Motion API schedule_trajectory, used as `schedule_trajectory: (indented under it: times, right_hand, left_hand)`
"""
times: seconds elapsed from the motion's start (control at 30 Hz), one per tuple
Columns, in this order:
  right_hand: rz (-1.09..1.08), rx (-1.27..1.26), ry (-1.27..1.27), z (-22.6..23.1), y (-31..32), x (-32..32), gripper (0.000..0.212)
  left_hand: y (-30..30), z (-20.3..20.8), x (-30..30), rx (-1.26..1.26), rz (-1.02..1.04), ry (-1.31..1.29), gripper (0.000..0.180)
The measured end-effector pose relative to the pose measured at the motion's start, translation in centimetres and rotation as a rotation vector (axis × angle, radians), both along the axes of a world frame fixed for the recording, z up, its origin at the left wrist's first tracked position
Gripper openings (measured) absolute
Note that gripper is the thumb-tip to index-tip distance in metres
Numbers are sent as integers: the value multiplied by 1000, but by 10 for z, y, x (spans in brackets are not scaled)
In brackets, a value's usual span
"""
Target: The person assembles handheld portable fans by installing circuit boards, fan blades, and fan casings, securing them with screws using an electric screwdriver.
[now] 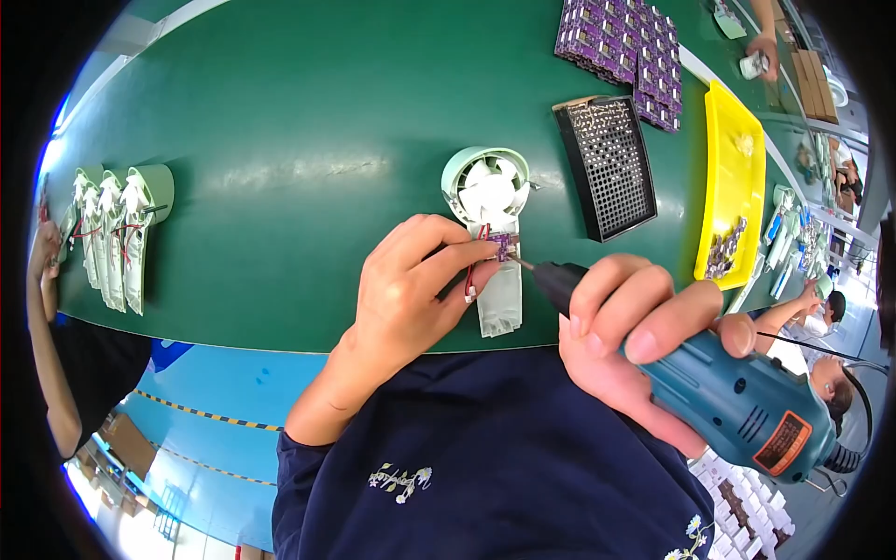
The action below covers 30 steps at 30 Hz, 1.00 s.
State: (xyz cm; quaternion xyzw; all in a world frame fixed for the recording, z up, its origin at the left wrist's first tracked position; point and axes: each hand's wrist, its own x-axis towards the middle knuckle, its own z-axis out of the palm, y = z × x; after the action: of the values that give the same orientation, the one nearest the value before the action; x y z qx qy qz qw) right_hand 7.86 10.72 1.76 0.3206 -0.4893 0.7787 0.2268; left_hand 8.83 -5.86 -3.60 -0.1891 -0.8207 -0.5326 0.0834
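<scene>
In the middle of the bench lies a pale green handheld fan housing with a round head and white blades. My left hand pinches a small purple circuit board against the upper part of its handle. Red and black wires with a white plug hang beside those fingertips. My right hand is wrapped round a blue corded electric screwdriver. Its thin bit points left, the tip at or close to the board; I cannot tell whether it touches a screw.
A black screw tray full of small screws stands right of the fan. Purple circuit board panels lie beyond it. A yellow bin holds loose boards at the right. Several similar fan housings stand at the left, near another person's hand.
</scene>
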Motion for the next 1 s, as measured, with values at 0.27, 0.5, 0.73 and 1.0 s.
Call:
schedule_trajectory:
  times: [0.27, 0.5, 0.73, 1.0]
  right_hand:
    - [58, 118, 1, 1, 4, 4, 79]
    - [83, 140, 63, -8, -3, 15, 54]
    - [-20, -103, -390, 30, 30, -13, 62]
    - [-991, 1109, -670, -50, 176, 14, 61]
  left_hand:
    - [0, -1, 3, 22, 15, 1, 24]
    - [1, -1, 11, 57, 9, -75, 19]
    - [4, 2, 1, 64, 16, -118, 18]
    - [2, 16, 8, 145, 77, -103, 16]
